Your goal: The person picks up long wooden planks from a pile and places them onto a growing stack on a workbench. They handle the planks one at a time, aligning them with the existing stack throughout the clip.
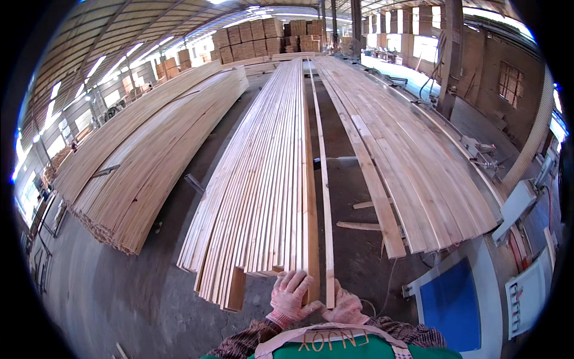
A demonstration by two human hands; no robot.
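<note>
Here, right of the pale wooden-board stack, a long, narrow wooden strip, best guided level, is apparently gripped by the pink-gloved right hand, the pink-gloved left hand spread against the stack.

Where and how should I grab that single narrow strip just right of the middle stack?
Probably the near end, from the right: the narrow strip runs lengthwise away from you, with a gap between it and the right-hand boards. The right hand is beside that end.
</note>
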